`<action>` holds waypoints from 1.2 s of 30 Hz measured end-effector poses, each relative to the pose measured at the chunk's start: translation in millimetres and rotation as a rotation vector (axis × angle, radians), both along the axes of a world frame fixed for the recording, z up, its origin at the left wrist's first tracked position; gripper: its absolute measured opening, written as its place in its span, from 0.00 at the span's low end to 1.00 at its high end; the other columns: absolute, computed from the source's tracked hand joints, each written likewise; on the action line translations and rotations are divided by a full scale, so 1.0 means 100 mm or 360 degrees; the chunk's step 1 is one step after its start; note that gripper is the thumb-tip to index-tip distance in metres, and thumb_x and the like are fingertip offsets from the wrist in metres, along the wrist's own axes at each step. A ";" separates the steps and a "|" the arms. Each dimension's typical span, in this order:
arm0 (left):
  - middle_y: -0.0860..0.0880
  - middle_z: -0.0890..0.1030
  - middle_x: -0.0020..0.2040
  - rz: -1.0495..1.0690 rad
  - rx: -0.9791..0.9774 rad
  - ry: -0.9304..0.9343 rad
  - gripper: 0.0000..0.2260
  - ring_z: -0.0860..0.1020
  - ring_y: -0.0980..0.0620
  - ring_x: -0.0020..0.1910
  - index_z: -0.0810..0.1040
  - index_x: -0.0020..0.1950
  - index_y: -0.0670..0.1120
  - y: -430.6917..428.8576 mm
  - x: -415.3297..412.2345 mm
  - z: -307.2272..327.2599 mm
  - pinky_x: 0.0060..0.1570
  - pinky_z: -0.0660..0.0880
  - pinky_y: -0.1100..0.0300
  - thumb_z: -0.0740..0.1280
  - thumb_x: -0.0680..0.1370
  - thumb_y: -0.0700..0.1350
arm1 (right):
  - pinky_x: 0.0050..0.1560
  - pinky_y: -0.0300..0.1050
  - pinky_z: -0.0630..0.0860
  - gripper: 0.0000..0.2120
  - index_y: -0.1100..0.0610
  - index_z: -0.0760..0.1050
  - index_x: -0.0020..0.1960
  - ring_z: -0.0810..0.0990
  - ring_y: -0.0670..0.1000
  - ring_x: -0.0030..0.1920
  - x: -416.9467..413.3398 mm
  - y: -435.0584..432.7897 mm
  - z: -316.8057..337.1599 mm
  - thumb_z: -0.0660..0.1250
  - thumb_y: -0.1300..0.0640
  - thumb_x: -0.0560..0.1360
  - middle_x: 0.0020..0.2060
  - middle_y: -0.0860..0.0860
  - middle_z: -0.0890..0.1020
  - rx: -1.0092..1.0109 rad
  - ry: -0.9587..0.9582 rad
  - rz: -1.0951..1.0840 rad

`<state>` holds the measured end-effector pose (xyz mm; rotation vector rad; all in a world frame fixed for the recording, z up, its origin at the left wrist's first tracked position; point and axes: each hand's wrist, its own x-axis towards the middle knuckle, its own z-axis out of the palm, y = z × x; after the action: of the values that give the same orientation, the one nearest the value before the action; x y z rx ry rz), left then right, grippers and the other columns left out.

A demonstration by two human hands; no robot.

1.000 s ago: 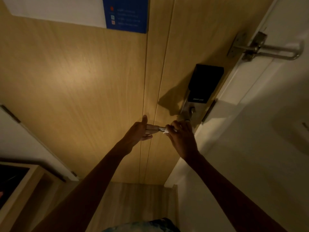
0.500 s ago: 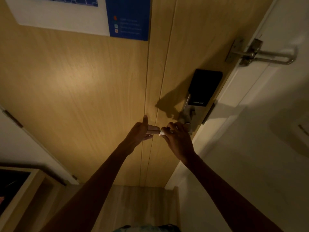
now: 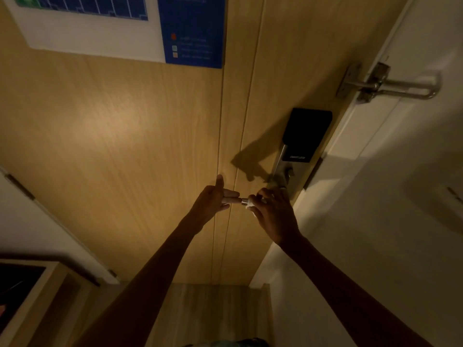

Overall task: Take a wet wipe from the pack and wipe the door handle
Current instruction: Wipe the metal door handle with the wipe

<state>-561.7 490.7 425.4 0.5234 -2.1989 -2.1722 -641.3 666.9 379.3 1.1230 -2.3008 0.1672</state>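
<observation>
From the head camera I look down two bare arms reaching toward a wooden door (image 3: 125, 151) in dim, warm light. My right hand (image 3: 275, 216) is curled over the door handle (image 3: 244, 202), a metal lever that runs leftward from the smart lock (image 3: 304, 141); only the lever's round end shows, poking out just left of the knuckles. The right fingers (image 3: 263, 194) are closed around the lever with a white wet wipe (image 3: 250, 206) pressed under them; just a small bright edge of the wipe shows at the thumb side, touching the metal. My left hand (image 3: 213, 200) sits just beside the lever's free end, thumb raised against the door, its fingers (image 3: 230, 195) stretched out flat toward the tip, loose and gripping nothing; I cannot tell whether they actually touch the metal. The lock is a black panel above a silver plate, set near the door's right edge, and it casts a hard shadow to its left. Above and to the right of it, a metal swing latch (image 3: 390, 83) bridges the door and the white frame (image 3: 370, 126). At the top of the door hangs a white and blue notice (image 3: 175, 28), its print too small to read. At the lower left I see the corner of a wooden cabinet (image 3: 37, 296). The wipe pack is not something I can find in this view.
</observation>
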 end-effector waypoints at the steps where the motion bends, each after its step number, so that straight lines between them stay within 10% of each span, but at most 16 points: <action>1: 0.40 0.84 0.53 0.0007 0.0010 -0.0003 0.32 0.80 0.52 0.55 0.79 0.59 0.37 0.00 0.00 0.00 0.57 0.74 0.61 0.44 0.81 0.59 | 0.51 0.50 0.76 0.10 0.54 0.79 0.50 0.80 0.54 0.50 0.02 -0.05 0.00 0.73 0.51 0.71 0.46 0.52 0.81 -0.0011 -0.0026 -0.0002; 8: 0.39 0.83 0.50 0.0076 0.0032 -0.0002 0.30 0.78 0.41 0.59 0.77 0.60 0.37 0.04 0.01 -0.01 0.57 0.74 0.56 0.45 0.82 0.57 | 0.55 0.46 0.72 0.07 0.47 0.79 0.50 0.77 0.50 0.52 -0.02 0.10 0.01 0.71 0.48 0.73 0.46 0.47 0.81 -0.0199 -0.0255 0.0006; 26: 0.43 0.84 0.52 0.0057 0.0041 -0.0042 0.29 0.80 0.50 0.56 0.79 0.59 0.39 0.09 0.09 0.03 0.53 0.76 0.62 0.46 0.82 0.57 | 0.53 0.37 0.69 0.12 0.51 0.81 0.53 0.79 0.45 0.47 -0.01 0.00 0.15 0.65 0.46 0.77 0.43 0.47 0.83 -0.0238 -0.0550 0.0140; 36: 0.39 0.82 0.56 0.0062 0.0049 -0.0065 0.30 0.81 0.47 0.56 0.79 0.60 0.38 0.08 0.08 0.03 0.50 0.77 0.62 0.46 0.81 0.58 | 0.52 0.47 0.76 0.10 0.54 0.78 0.54 0.80 0.51 0.51 0.06 -0.04 0.04 0.70 0.53 0.74 0.47 0.50 0.82 0.0018 -0.0236 0.0071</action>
<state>-553.7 498.9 428.8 0.6114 -2.1592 -2.1987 -635.3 662.6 383.0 1.2044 -2.4098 0.2633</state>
